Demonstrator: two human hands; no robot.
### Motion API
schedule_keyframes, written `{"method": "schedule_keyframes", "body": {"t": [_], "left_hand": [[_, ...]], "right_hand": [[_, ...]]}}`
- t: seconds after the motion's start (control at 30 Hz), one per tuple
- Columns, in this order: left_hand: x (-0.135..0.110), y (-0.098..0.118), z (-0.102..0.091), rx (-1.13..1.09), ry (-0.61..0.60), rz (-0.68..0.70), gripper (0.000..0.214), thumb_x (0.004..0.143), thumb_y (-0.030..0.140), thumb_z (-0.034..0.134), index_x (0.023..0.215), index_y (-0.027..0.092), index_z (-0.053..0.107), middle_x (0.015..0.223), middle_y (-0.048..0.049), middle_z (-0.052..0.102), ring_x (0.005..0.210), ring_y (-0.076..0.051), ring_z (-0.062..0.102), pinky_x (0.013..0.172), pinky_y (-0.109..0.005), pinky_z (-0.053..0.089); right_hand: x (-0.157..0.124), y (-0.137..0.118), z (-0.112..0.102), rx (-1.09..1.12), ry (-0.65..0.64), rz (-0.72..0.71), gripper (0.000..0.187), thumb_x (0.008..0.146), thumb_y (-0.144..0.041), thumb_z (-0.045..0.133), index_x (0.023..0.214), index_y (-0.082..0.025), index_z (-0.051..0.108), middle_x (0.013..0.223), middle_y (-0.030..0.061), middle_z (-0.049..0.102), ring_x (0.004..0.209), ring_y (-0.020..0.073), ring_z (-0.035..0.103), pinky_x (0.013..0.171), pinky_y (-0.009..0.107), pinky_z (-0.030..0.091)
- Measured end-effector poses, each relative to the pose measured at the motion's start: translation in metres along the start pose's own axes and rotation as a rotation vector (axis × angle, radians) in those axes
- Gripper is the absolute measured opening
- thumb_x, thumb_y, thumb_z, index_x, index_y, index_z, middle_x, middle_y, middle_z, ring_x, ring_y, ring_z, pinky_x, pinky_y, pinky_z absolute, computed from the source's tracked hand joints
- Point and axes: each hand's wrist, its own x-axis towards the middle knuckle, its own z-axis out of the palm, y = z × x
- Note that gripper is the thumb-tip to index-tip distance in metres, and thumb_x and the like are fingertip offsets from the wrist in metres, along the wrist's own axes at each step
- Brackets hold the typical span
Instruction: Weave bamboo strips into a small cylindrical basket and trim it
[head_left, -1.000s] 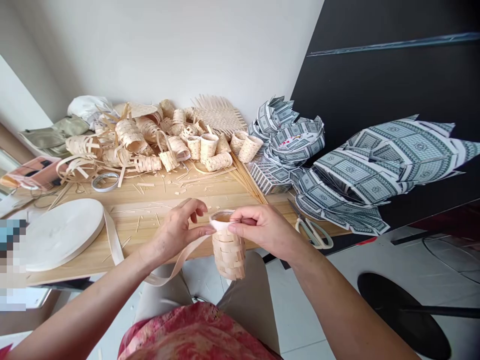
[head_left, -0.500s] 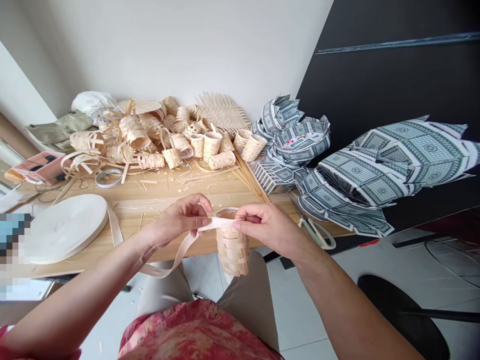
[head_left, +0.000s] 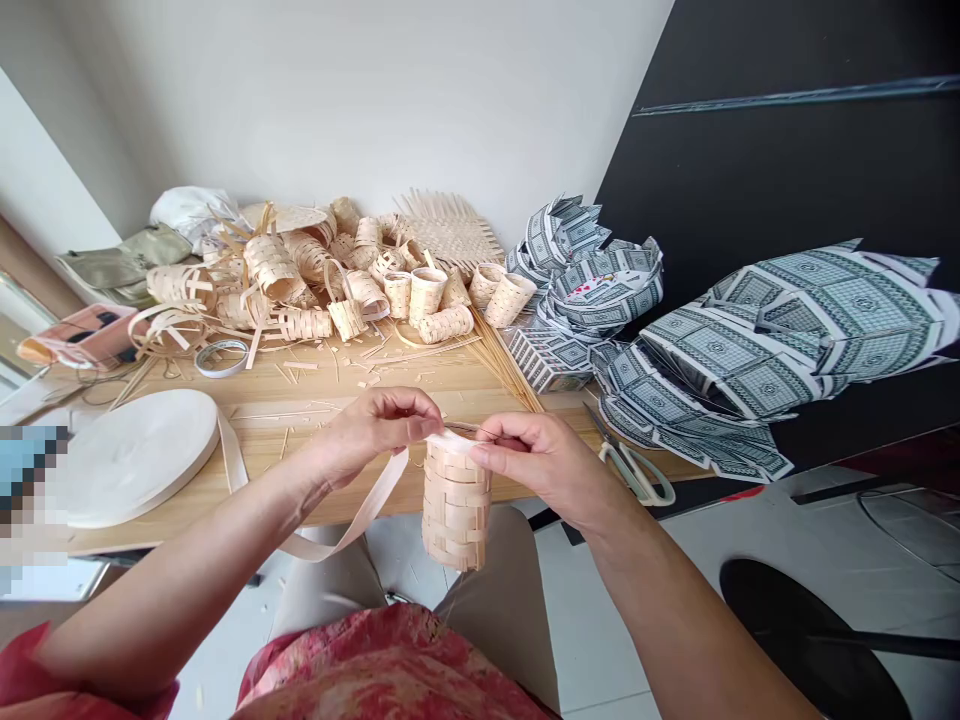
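Note:
A small cylindrical woven basket [head_left: 456,510] of pale wood strips hangs between my hands, just off the table's front edge. White cloth ribbon [head_left: 451,441] lies along the near side of its rim. My left hand [head_left: 386,425] pinches the ribbon at the rim's left side. Closed on the rim's right side, my right hand [head_left: 525,452] presses the ribbon against the basket with thumb and fingers. From my left hand the ribbon loops down and back to a large flat white roll [head_left: 142,455] on the table. A thin dark line, perhaps thread or a needle, shows by my right fingers.
Behind, a pile of small woven baskets [head_left: 274,268] lines the wall. A tape roll [head_left: 221,358] and wood scraps lie on the table [head_left: 360,375]. Scissors [head_left: 636,470] rest at right beside folded playing-card constructions [head_left: 750,340]. Thin sticks [head_left: 510,365] lie near the middle.
My left hand has moved right, bringing the ribbon down against the basket rim. The basket has shifted slightly left and lower. My right hand keeps its hold.

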Motion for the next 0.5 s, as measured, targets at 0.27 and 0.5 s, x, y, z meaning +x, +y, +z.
{"method": "schedule_keyframes", "body": {"t": [0.27, 0.5], "left_hand": [[0.006, -0.001, 0.002, -0.048, 0.038, 0.008, 0.017, 0.061, 0.027, 0.071, 0.063, 0.013, 0.062, 0.059, 0.0024, 0.055, 0.056, -0.007, 0.045, 0.055, -0.019, 0.035], [0.008, -0.001, -0.002, 0.027, 0.035, 0.037, 0.015, 0.063, 0.027, 0.070, 0.065, 0.012, 0.065, 0.063, 0.0005, 0.059, 0.059, -0.008, 0.049, 0.059, -0.020, 0.039]], "right_hand": [[-0.002, 0.003, 0.005, -0.032, 0.105, -0.067, 0.019, 0.071, -0.031, 0.056, 0.059, -0.017, 0.053, 0.051, -0.0054, 0.034, 0.049, 0.0082, 0.028, 0.045, 0.022, 0.020], [-0.003, 0.002, 0.011, -0.043, 0.158, -0.118, 0.018, 0.072, -0.027, 0.056, 0.058, -0.017, 0.052, 0.052, -0.0051, 0.036, 0.049, 0.0084, 0.029, 0.046, 0.022, 0.023]]}}
